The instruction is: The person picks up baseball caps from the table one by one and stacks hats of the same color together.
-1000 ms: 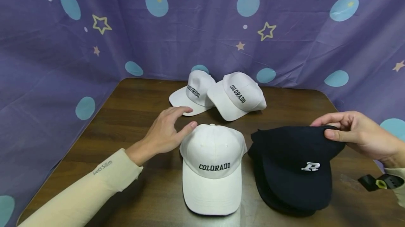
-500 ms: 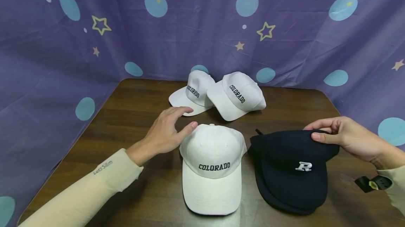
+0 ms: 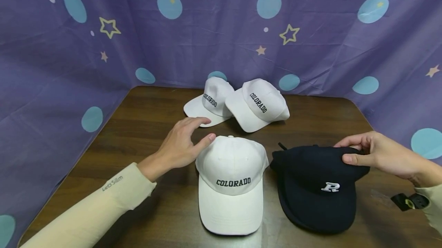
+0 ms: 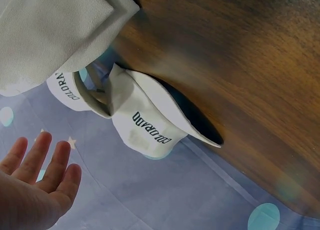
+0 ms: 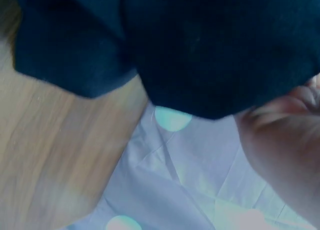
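My right hand [image 3: 385, 157] pinches the crown of a black baseball cap [image 3: 319, 205] between thumb and fingers. The cap bears a white R and lies brim toward me, with another dark brim edge showing under its left side. In the right wrist view the dark fabric [image 5: 215, 50] fills the upper part. A white baseball cap [image 3: 230, 211] lettered COLORADO stands at the centre front. My left hand [image 3: 181, 142] is at the upper left of its crown, thumb tip right at the fabric, fingers spread and relaxed.
Two more white COLORADO caps, a left one [image 3: 217, 96] and a right one [image 3: 264, 100], sit close together at the back of the wooden table [image 3: 138, 117]. A purple patterned curtain [image 3: 221, 40] hangs behind. A dark strap [image 3: 411, 202] shows by the right sleeve.
My right hand has shifted left and down with the black cap, whose brim now nearly covers the dark brim below. The left hand and the white caps have stayed put.
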`<act>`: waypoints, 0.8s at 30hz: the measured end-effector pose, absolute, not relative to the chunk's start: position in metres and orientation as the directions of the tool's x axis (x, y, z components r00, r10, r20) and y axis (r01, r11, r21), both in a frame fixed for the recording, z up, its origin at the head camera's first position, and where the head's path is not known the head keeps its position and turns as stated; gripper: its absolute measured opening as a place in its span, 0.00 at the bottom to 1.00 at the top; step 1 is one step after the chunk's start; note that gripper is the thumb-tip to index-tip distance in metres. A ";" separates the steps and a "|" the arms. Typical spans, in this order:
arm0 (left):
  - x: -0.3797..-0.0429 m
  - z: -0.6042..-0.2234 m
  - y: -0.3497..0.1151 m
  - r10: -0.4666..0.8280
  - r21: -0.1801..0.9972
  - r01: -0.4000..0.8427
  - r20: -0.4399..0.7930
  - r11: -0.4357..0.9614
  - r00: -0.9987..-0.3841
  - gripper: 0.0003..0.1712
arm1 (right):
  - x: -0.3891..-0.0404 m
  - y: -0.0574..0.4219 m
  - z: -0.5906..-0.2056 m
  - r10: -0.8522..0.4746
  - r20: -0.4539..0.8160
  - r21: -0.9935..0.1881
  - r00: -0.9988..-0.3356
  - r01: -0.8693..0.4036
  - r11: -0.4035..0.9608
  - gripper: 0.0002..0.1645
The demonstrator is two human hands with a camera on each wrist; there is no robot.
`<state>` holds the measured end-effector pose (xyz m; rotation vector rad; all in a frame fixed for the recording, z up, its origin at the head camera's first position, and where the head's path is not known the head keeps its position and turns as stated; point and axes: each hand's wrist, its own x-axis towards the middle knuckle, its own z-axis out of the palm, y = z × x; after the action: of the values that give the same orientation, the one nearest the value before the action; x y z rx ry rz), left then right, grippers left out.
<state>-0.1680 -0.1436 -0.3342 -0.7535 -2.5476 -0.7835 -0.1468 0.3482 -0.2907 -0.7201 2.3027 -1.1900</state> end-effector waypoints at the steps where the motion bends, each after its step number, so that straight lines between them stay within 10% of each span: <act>1: -0.168 -0.334 -0.144 0.381 0.404 0.586 0.482 0.702 -0.789 0.28 | -0.146 0.349 -0.291 -0.650 -0.137 -0.836 -0.747 -0.264 0.480 0.16; 17: -0.168 -0.333 -0.143 0.385 0.399 0.592 0.487 0.700 -0.784 0.28 | -0.148 0.352 -0.297 -0.875 -0.060 -0.976 -0.481 -0.157 0.154 0.21; 24: -0.169 -0.334 -0.142 0.390 0.396 0.598 0.490 0.697 -0.780 0.28 | -0.152 0.352 -0.320 -0.689 -0.214 -0.941 -0.693 -0.043 0.336 0.16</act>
<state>-0.1688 -0.1423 -0.3343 -0.7707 -2.5380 -0.7784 -0.1519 0.3516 -0.3196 -0.6385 2.0002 -1.3829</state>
